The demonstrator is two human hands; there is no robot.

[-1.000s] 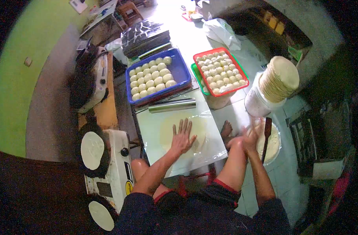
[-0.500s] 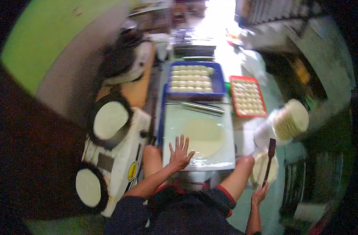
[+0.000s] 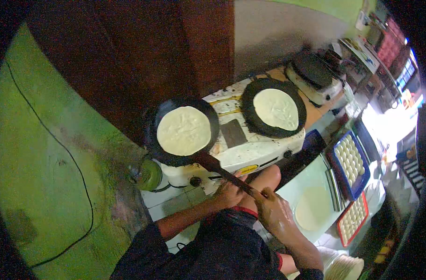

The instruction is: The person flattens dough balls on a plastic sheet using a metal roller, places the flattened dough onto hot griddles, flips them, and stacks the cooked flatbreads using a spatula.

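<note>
My right hand (image 3: 277,211) grips the handle of a dark, flat spatula (image 3: 227,173). Its blade reaches the near edge of the left black pan (image 3: 152,148), beside a round pale flatbread (image 3: 183,131) lying in that pan. Close to my knee, my left hand (image 3: 228,194) sits behind the spatula handle, which partly hides its fingers. On the right burner, a second black pan (image 3: 250,120) holds another flatbread (image 3: 275,109) with a wrinkled surface. Both pans stand on a white two-burner gas stove (image 3: 264,149).
To the right, a rolled dough sheet (image 3: 312,208) lies on a white board (image 3: 288,191) near metal rods (image 3: 335,190). Beyond are a blue tray (image 3: 336,158) and a red tray (image 3: 342,233) of dough balls. A green gas cylinder (image 3: 150,175) stands left of the stove.
The view has swung left to the stove. My left hand has left the dough sheet and is by my knee. My right hand has brought the spatula across to the left pan.
</note>
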